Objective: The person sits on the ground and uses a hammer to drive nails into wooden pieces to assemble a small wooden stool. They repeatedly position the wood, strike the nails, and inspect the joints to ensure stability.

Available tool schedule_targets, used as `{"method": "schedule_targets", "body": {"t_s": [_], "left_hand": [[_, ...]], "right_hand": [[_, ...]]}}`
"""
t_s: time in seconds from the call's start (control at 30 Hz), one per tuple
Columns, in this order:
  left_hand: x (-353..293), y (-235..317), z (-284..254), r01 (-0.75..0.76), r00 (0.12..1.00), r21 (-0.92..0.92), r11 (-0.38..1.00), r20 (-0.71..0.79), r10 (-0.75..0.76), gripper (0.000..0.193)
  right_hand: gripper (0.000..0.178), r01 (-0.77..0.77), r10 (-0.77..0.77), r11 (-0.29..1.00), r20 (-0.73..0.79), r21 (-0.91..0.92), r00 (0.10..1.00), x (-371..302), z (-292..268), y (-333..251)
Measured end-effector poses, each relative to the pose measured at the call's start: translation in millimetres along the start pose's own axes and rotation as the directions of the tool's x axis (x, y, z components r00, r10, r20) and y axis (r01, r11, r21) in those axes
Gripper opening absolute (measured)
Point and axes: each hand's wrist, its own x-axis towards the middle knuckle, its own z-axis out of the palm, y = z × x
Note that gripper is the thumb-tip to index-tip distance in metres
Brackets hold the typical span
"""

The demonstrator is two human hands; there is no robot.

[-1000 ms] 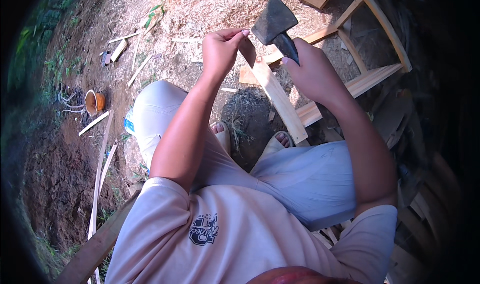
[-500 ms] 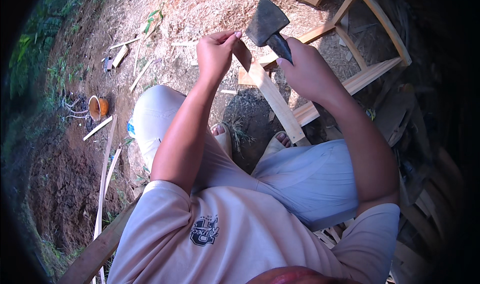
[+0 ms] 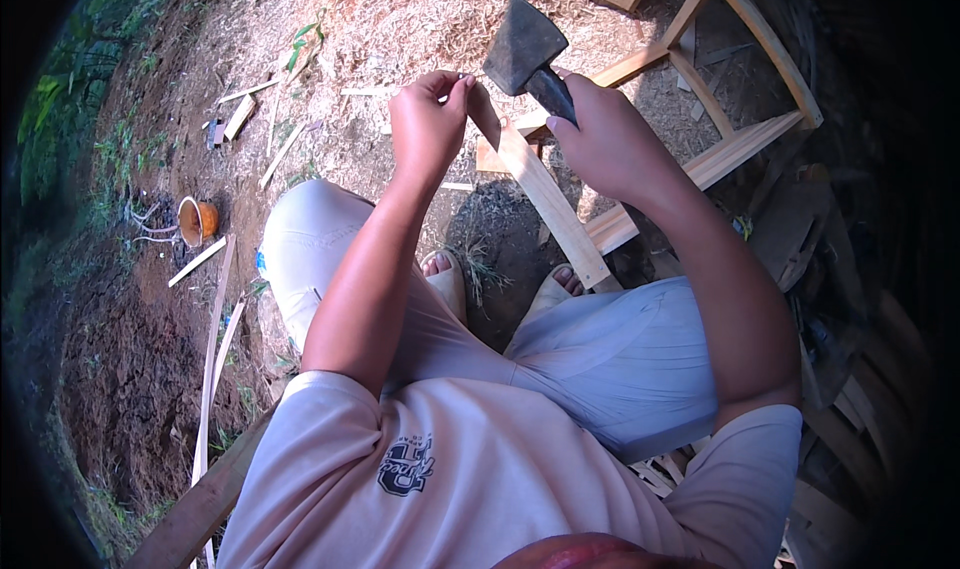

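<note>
— What does your feed show of the right hand [image 3: 608,134]?

— From my seat far off, I see it wrapped around the dark handle of a hatchet [image 3: 525,47]. Fingers and thumb are clamped on it near the head. The broad metal head points up and away from the person, tilted a little to the left.

— And the left hand [image 3: 425,119]?

— I see thumb and forefinger pinched together, the other fingers curled in. Whether something small sits between the tips I cannot tell (at this size, I won't swear to anything that thin). It is just beside the upper end of a pale board [image 3: 550,194].

— Where does that board lie?

— Ahead of the person and between the two hands, slanting down to the right. The far end is in shadow; the near end is close to the right sandal [image 3: 540,299]. Near its far end it crosses a short wooden piece [image 3: 490,157].

— Anything round about?

— To the right I have a wooden frame [image 3: 745,151] with a curved side. Wood shavings [image 3: 400,29] cover the ground ahead, and an orange bucket [image 3: 207,222] lies tipped well off to the left.
</note>
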Motion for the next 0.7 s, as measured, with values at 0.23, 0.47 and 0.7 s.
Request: {"method": "schedule_targets", "body": {"t_s": [0.23, 0.47, 0.7], "left_hand": [[-9, -10, 15, -0.121, 0.987, -0.071, 0.99, -0.117, 0.113, 0.016], [-6, -21, 18, -0.124, 0.989, -0.104, 0.987, -0.094, 0.114, 0.017], [-4, -27, 20, -0.063, 0.998, -0.24, 0.969, -0.034, 0.056, 0.015]], "right_hand": [[0.028, 0.033, -0.034, 0.999, -0.033, -0.026, 0.999, 5, 4, -1], [0.025, -0.021, 0.022, 0.998, 0.006, -0.054, 1.0, 6, -3, -24], [0.028, 0.058, -0.062, 0.977, -0.011, -0.204, 0.998, 6, -4, -37]]}}
